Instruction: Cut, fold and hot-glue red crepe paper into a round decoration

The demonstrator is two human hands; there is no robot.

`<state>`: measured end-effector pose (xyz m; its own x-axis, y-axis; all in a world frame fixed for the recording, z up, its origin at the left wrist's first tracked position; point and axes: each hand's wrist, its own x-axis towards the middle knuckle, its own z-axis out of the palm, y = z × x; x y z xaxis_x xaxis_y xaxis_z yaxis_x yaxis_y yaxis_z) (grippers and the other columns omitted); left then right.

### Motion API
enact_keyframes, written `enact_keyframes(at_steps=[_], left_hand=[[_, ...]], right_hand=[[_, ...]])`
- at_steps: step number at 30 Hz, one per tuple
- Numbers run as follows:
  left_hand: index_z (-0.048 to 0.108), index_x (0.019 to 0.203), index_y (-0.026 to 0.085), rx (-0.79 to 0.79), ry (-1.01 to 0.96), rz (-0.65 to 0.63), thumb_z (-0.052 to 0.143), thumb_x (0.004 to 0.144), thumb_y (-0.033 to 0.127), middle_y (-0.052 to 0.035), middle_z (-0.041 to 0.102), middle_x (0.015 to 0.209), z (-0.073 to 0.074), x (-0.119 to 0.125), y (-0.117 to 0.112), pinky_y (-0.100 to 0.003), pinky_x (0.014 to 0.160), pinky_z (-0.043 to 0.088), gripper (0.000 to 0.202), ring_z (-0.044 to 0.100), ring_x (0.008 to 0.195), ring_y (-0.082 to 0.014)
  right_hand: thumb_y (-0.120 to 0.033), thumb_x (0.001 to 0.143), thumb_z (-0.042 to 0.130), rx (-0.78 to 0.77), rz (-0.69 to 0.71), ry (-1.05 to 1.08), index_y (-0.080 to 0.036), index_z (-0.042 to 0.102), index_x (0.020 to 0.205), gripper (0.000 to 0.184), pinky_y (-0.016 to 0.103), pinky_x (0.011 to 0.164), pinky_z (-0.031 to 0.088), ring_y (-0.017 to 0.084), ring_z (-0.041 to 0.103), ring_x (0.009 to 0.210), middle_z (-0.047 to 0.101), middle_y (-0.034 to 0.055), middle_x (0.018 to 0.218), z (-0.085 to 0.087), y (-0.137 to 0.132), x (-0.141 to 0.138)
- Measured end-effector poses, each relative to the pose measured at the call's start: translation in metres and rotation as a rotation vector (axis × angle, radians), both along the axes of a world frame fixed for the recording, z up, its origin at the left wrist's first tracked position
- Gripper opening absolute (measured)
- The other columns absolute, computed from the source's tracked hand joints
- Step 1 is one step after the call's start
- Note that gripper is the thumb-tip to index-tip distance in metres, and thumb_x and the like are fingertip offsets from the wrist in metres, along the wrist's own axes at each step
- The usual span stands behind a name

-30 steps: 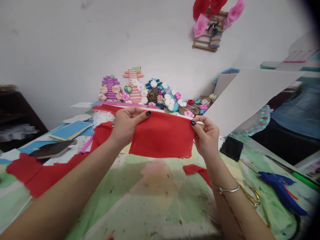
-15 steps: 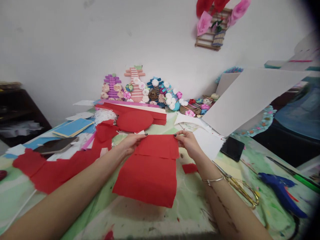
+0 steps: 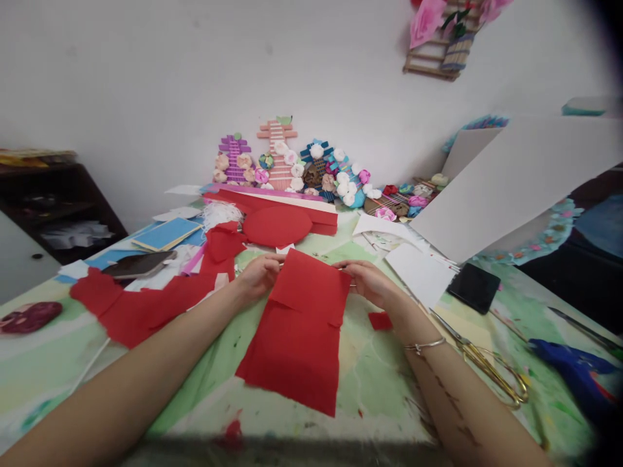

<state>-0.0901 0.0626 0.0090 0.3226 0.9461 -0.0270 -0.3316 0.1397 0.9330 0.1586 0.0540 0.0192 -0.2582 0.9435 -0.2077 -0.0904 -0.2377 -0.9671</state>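
A piece of red paper (image 3: 296,324), seemingly layered, hangs between my two hands above the table with its lower edge towards me. My left hand (image 3: 263,275) is closed at its upper left edge, fingers partly behind it. At the upper right edge, my right hand (image 3: 370,282) pinches the paper, with fingertips partly hidden behind it. A small red scrap (image 3: 380,320) lies on the table below my right hand. Gold-handled scissors (image 3: 487,363) rest beside my right forearm. To the left of my left hand lies a larger cut red sheet (image 3: 146,314).
A red oval piece (image 3: 277,226) lies at the back, before flower-decorated stick crafts (image 3: 280,162). On the right are a black phone (image 3: 474,287), a blue glue gun (image 3: 574,376) and a leaning white board (image 3: 506,181). Blue-covered booklets (image 3: 168,235) lie at left.
The top of the red paper has tipped so that its face shows more and its fold looks flatter. Both hands have shifted their grip down its sides. The view has swung left.
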Motion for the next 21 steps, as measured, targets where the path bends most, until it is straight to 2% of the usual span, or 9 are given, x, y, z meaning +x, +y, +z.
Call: enact_keyframes(at_steps=[3,6,8,11,14,16,19,21], left_hand=[[0.073,0.088,0.013,0.079,0.140,-0.091,0.069,0.060,0.011,-0.0072,0.073,0.081,0.002,0.002,-0.005,-0.027,0.066,0.051,0.028,0.068,0.072,-0.0192],[0.073,0.087,0.015,0.197,0.245,-0.101,0.076,0.057,0.017,-0.0059,0.074,0.083,0.003,0.003,-0.007,-0.028,0.068,0.051,0.030,0.067,0.079,-0.0217],[0.073,0.084,0.015,0.229,0.275,-0.087,0.079,0.056,0.019,-0.0055,0.073,0.081,0.001,0.002,-0.007,-0.029,0.067,0.051,0.029,0.066,0.079,-0.0225],[0.072,0.079,0.014,0.208,0.257,-0.073,0.081,0.056,0.025,-0.0058,0.074,0.084,-0.002,-0.002,-0.006,-0.031,0.069,0.052,0.027,0.066,0.082,-0.0243],[0.071,0.093,0.019,0.170,0.229,-0.108,0.086,0.050,0.021,-0.0055,0.072,0.102,-0.004,-0.005,-0.007,-0.035,0.084,0.051,0.045,0.064,0.099,-0.0274],[0.069,0.102,0.021,0.141,0.224,-0.115,0.087,0.051,0.022,-0.0061,0.069,0.112,-0.004,-0.003,-0.010,-0.037,0.092,0.049,0.054,0.061,0.108,-0.0284],[0.069,0.098,0.018,0.060,0.172,-0.012,0.080,0.063,0.038,-0.0081,0.069,0.111,-0.004,0.002,-0.012,-0.041,0.093,0.049,0.041,0.062,0.106,-0.0289],[0.068,0.095,0.017,0.020,0.138,0.043,0.079,0.064,0.036,-0.0079,0.071,0.107,-0.005,0.004,-0.011,-0.041,0.091,0.050,0.038,0.064,0.103,-0.0282]], right_hand=[[-0.014,0.074,0.054,-0.032,0.035,0.028,-0.018,0.069,0.086,0.020,0.024,0.060,0.050,0.014,0.063,0.069,0.072,0.0032,0.084,0.001,-0.002,-0.003],[-0.022,0.083,0.052,-0.067,0.065,0.077,-0.016,0.067,0.089,0.017,0.026,0.064,0.051,0.015,0.064,0.072,0.072,0.0057,0.087,0.000,-0.003,-0.006],[-0.029,0.090,0.048,-0.105,0.087,0.110,-0.015,0.066,0.089,0.023,0.027,0.066,0.052,0.015,0.065,0.072,0.072,0.0076,0.088,-0.001,-0.005,-0.009],[-0.038,0.095,0.043,-0.171,0.125,0.129,-0.014,0.064,0.091,0.032,0.027,0.066,0.053,0.015,0.067,0.074,0.071,0.0096,0.091,-0.003,-0.007,-0.012],[-0.044,0.095,0.042,-0.203,0.142,0.149,-0.014,0.062,0.097,0.036,0.028,0.068,0.055,0.015,0.068,0.074,0.071,0.0100,0.094,-0.004,-0.008,-0.014],[-0.047,0.095,0.040,-0.209,0.135,0.163,-0.014,0.061,0.101,0.039,0.029,0.070,0.055,0.016,0.068,0.075,0.071,0.0107,0.097,-0.006,-0.008,-0.014],[-0.050,0.094,0.042,-0.195,0.204,0.189,-0.014,0.060,0.106,0.042,0.029,0.069,0.056,0.018,0.069,0.079,0.071,0.0123,0.099,-0.007,-0.006,-0.011],[-0.045,0.088,0.056,-0.141,0.302,0.223,-0.016,0.058,0.113,0.039,0.030,0.071,0.056,0.019,0.069,0.083,0.071,0.0112,0.101,-0.006,-0.006,-0.008]])
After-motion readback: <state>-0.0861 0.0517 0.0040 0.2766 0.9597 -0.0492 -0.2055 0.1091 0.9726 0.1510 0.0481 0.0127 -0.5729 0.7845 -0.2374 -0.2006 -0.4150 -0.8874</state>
